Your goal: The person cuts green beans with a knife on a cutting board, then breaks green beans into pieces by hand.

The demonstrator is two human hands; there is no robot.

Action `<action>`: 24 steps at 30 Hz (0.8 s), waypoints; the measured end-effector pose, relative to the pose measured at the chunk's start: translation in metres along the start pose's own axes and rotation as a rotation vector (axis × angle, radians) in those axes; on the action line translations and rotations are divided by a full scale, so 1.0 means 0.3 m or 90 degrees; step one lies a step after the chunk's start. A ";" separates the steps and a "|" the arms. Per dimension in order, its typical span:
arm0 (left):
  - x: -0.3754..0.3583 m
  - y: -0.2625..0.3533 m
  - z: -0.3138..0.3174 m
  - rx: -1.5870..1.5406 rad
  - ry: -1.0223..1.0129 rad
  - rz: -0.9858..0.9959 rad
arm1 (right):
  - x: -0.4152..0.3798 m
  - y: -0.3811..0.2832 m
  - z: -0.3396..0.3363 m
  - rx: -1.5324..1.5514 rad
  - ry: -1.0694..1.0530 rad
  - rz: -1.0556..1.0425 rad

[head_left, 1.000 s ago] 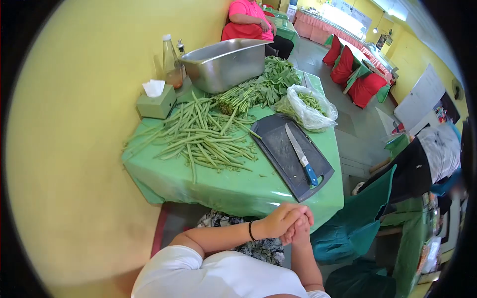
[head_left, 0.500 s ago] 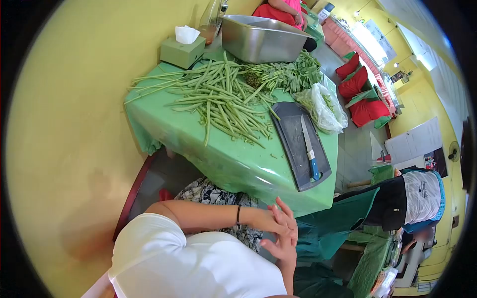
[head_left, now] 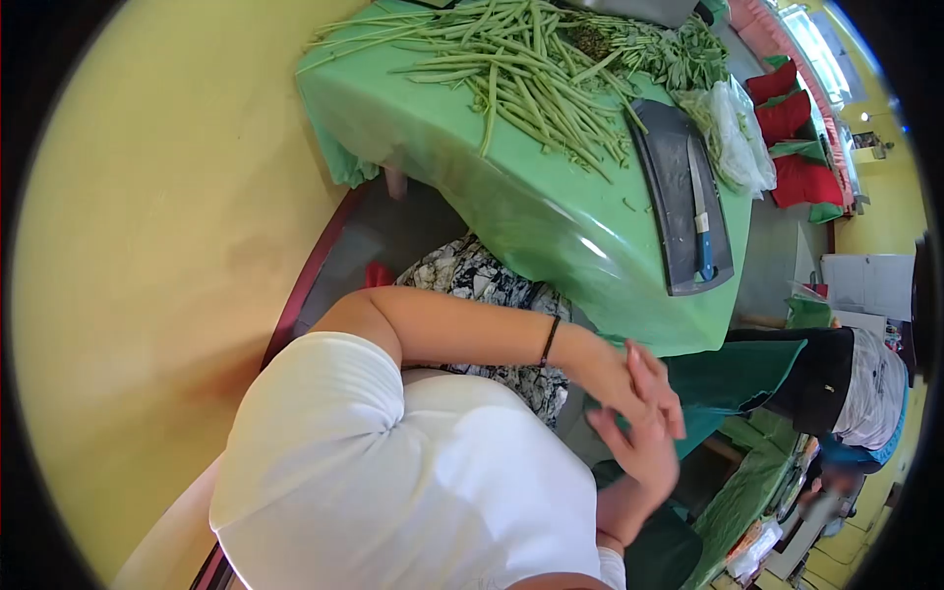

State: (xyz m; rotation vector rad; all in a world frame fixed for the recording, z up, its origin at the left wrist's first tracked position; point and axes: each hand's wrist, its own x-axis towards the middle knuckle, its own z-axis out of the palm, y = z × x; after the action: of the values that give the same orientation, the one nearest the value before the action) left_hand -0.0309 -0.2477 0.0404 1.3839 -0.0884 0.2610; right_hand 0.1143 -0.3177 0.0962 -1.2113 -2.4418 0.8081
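Observation:
In front of the white shirt my two hands touch each other. My left hand (head_left: 607,377), with a dark band at its wrist, lies across my right hand (head_left: 649,450), its fingers stretched and partly hidden there. My right hand has its thumb out and its fingers apart. Neither hand visibly holds anything. Beyond them, long green beans (head_left: 531,84) are heaped on the green tablecloth (head_left: 442,147). A knife (head_left: 701,211) with a blue handle lies on the dark cutting board (head_left: 671,221).
Leafy greens (head_left: 688,54) and a clear plastic bag (head_left: 736,138) of green vegetables are at the table's far side. The lower part of a metal container (head_left: 649,10) shows at the top edge. A person (head_left: 870,388) stands at the right. A yellow wall (head_left: 177,197) rises at left.
The view has tilted down, so the table and its contents sit higher and farther right. The tissue box has left the view. My hands remain together.

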 end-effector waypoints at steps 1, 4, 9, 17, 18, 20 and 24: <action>0.015 -0.035 0.026 0.009 -0.008 0.051 | -0.029 -0.019 -0.072 0.094 -0.114 0.018; 0.045 -0.139 0.095 0.023 -0.026 0.184 | -0.092 -0.097 -0.305 0.051 -0.373 0.002; -0.052 -0.179 0.014 0.100 -0.020 -0.056 | -0.178 0.163 -0.296 0.738 0.148 -0.331; -0.168 -0.245 -0.119 0.376 0.043 -0.221 | -0.241 0.117 -0.248 -0.033 0.410 0.386; -0.167 -0.261 -0.143 0.413 0.083 -0.245 | -0.301 0.100 -0.278 0.202 0.419 0.118; -0.152 -0.295 -0.166 0.453 0.141 -0.244 | -0.356 0.106 -0.290 0.405 0.419 -0.166; -0.145 -0.257 -0.170 0.449 0.148 -0.212 | -0.349 0.372 -0.133 -0.259 0.124 0.167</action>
State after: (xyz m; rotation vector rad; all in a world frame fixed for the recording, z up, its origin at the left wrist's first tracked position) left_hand -0.0596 -0.2160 -0.0523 2.0222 0.4651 0.1746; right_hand 0.2672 -0.3330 0.0592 -1.6938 -2.3836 0.2345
